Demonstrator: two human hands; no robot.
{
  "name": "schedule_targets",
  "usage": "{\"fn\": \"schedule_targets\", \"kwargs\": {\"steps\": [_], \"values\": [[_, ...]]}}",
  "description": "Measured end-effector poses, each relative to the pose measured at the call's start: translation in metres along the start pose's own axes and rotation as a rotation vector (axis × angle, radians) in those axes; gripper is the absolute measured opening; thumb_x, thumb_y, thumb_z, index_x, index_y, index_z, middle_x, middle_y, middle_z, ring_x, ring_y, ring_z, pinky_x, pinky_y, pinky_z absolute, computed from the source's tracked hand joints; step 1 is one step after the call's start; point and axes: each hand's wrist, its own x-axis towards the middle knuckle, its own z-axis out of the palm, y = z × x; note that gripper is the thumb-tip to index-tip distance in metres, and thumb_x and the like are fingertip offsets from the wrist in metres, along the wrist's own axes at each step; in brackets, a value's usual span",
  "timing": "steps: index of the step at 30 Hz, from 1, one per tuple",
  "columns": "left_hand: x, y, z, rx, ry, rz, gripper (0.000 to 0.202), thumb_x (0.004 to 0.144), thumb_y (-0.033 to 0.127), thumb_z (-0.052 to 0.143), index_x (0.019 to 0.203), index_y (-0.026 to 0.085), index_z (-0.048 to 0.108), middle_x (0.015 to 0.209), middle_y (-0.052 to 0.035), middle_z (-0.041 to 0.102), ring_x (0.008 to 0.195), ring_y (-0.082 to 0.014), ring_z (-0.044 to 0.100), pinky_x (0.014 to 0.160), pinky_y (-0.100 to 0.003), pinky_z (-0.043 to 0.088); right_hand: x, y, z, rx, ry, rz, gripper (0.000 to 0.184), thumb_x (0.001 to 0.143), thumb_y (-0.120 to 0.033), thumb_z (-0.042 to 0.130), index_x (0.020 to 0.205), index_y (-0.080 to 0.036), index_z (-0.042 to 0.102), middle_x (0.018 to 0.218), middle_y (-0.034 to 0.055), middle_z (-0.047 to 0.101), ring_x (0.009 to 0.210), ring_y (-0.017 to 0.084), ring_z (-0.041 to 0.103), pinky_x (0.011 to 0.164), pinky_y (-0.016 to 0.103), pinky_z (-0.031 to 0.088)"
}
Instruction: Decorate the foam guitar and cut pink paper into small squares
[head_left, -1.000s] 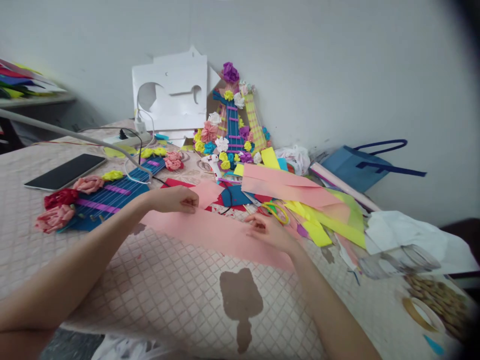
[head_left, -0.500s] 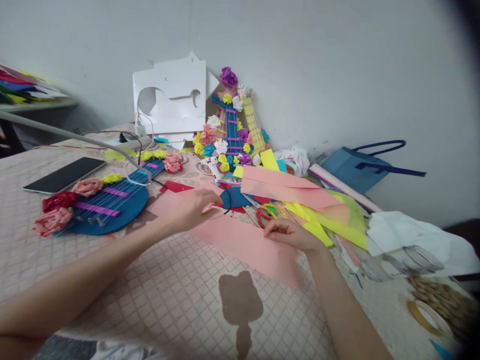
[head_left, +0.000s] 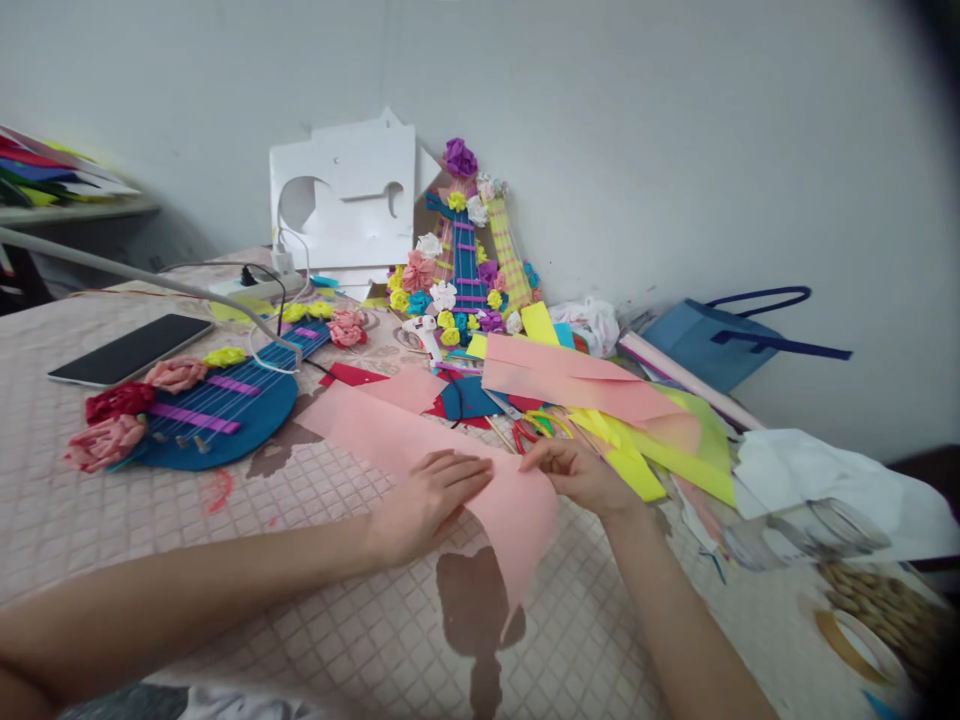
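A long strip of pink paper (head_left: 405, 435) runs slantwise over the table in front of me, its right end bent up and drooping toward me. My left hand (head_left: 431, 500) lies on the strip's near edge, fingers stretched out over the paper. At the strip's far edge, further right, my right hand (head_left: 574, 475) pinches the paper between thumb and fingers. Just beyond the right hand are scissors (head_left: 536, 425) with red and yellow handles. To the left rests a blue guitar-shaped craft (head_left: 225, 410) with paper flowers and purple strips.
A white glue gun (head_left: 425, 335) stands behind the strip, near flower-covered guitar crafts (head_left: 466, 250) against the wall. Pink and yellow paper sheets (head_left: 585, 375) lie to the right, with a clear jar (head_left: 840, 527) and a tape roll (head_left: 859, 645). A phone (head_left: 133, 350) lies left.
My left hand has come toward me and to the right, onto the strip's near edge. The strip's right end has lifted and bent over at my right hand.
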Motion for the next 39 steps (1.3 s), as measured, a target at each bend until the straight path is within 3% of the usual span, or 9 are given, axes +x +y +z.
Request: {"fn": "schedule_targets", "kwargs": {"steps": [6,10,15,18,21,25,29,34,39], "values": [[0.0,0.014,-0.013,-0.257,-0.139,0.028,0.033,0.088,0.029,0.045,0.117,0.015,0.055,0.118,-0.0141,0.059,0.11,-0.0219,0.055,0.094,-0.033,0.044,0.005,-0.011,0.012,-0.019,0.119,-0.193,0.022,0.076,-0.043,0.066,0.071,-0.022,0.061,0.104,0.007,0.057,0.1,0.02,0.054,0.083,0.034,0.044],[0.005,0.004,-0.029,-0.303,-0.178,0.02,0.037,0.085,0.041,0.051,0.113,0.017,0.057,0.113,-0.012,0.062,0.105,-0.0216,0.057,0.09,-0.032,0.045,-0.002,-0.009,0.008,0.08,0.142,-0.091,0.027,0.076,-0.047,0.064,0.074,-0.022,0.055,0.081,0.0041,0.062,0.083,0.02,0.06,0.074,0.033,0.045],[0.008,-0.051,-0.061,-0.077,0.018,-0.383,0.031,0.089,0.035,0.04,0.103,0.018,0.062,0.104,-0.0069,0.068,0.092,-0.0184,0.062,0.082,-0.029,0.046,0.001,-0.001,0.007,0.042,0.058,0.165,0.033,0.071,-0.047,0.069,0.075,-0.019,0.053,0.067,-0.0009,0.058,0.057,0.011,0.052,0.053,0.022,0.036],[0.004,-0.085,-0.082,0.164,0.081,-0.583,0.031,0.085,0.038,0.044,0.096,0.016,0.063,0.092,-0.0082,0.069,0.08,-0.019,0.062,0.069,-0.028,0.044,0.008,0.006,0.012,-0.011,0.047,0.222,0.036,0.073,-0.05,0.066,0.074,-0.018,0.051,0.064,-0.0022,0.056,0.052,0.009,0.047,0.048,0.02,0.031],[-0.002,-0.101,-0.095,0.264,0.109,-0.704,0.031,0.081,0.041,0.048,0.092,0.016,0.061,0.087,-0.0081,0.068,0.077,-0.0194,0.061,0.064,-0.027,0.042,0.011,0.013,0.015,-0.095,0.047,0.223,0.036,0.075,-0.051,0.063,0.074,-0.018,0.051,0.059,-0.0036,0.052,0.049,0.008,0.042,0.046,0.02,0.024],[0.0,-0.09,-0.09,-0.012,0.058,-0.615,0.033,0.082,0.046,0.047,0.083,0.015,0.057,0.08,-0.0068,0.067,0.072,-0.0164,0.061,0.063,-0.025,0.044,0.013,0.017,0.019,-0.083,0.091,0.207,0.035,0.074,-0.051,0.064,0.074,-0.018,0.052,0.057,-0.0055,0.048,0.048,0.008,0.038,0.046,0.021,0.02],[0.006,-0.065,-0.076,-0.311,-0.079,-0.55,0.045,0.086,0.055,0.035,0.092,0.015,0.055,0.084,-0.0067,0.066,0.071,-0.0149,0.061,0.06,-0.024,0.046,0.019,0.017,0.026,-0.086,0.178,0.186,0.038,0.073,-0.053,0.063,0.073,-0.017,0.051,0.06,-0.0048,0.047,0.051,0.008,0.039,0.048,0.022,0.022],[0.005,-0.052,-0.068,-0.228,-0.153,-0.492,0.054,0.073,0.059,0.055,0.104,0.016,0.054,0.089,-0.0062,0.063,0.074,-0.0165,0.058,0.062,-0.026,0.044,0.024,0.02,0.03,-0.118,0.197,0.192,0.04,0.071,-0.055,0.064,0.072,-0.017,0.051,0.061,-0.0042,0.049,0.052,0.009,0.041,0.048,0.022,0.026],[0.004,-0.061,-0.067,-0.171,-0.079,-0.482,0.025,0.073,0.041,0.055,0.068,0.017,0.048,0.062,0.0015,0.052,0.055,-0.0105,0.046,0.05,-0.022,0.035,0.023,0.022,0.03,-0.147,0.152,0.158,0.039,0.075,-0.055,0.06,0.079,-0.018,0.052,0.069,-0.0014,0.054,0.06,0.012,0.048,0.052,0.023,0.031]]}}
